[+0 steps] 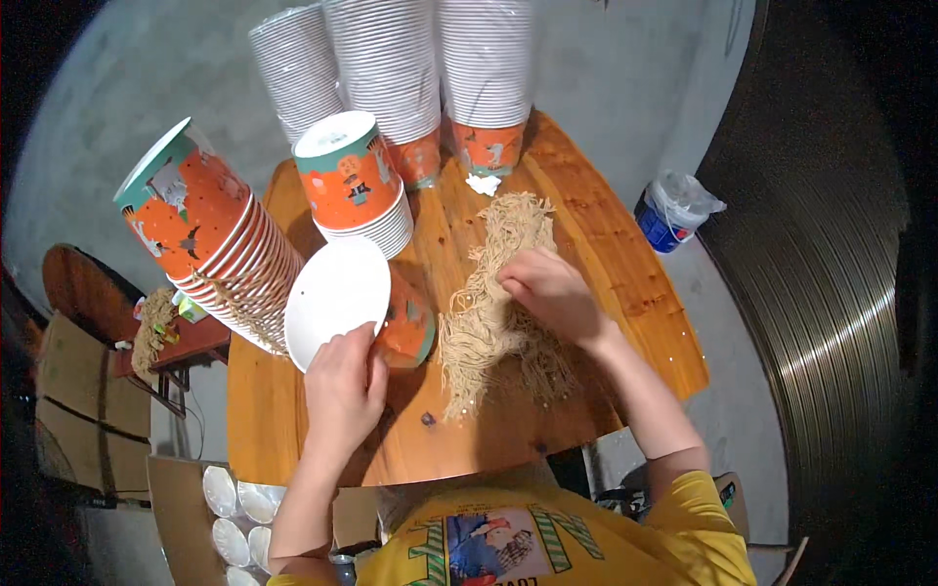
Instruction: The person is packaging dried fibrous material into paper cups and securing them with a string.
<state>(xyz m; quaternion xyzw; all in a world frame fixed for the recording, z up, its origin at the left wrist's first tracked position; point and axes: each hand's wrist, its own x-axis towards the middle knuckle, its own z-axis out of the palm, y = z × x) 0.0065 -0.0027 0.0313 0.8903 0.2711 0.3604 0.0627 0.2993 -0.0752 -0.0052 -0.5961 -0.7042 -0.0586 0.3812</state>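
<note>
My left hand point(342, 391) grips the rim of a paper tub point(332, 298), tipped on its side with its white inside toward me and its orange and green wall to the right. My right hand point(562, 301) is closed in a pinch over a long heap of tan strands point(471, 352), thin like cord or noodles. The fingertips rest at the heap's middle; exactly how many strands they hold is hidden. Left of the tub leans a tall nested stack of matching tubs point(200, 210), with tan strands caught along its lower rims. A shorter upside-down stack point(347, 186) stands behind.
Tall wrapped stacks of tubs point(386, 68) line the back of the wooden table point(586, 205). A crumpled white scrap point(483, 185) lies before them. A lined blue bucket point(674, 213) stands on the floor at right. Below left, a carton point(186, 518) holds white round items.
</note>
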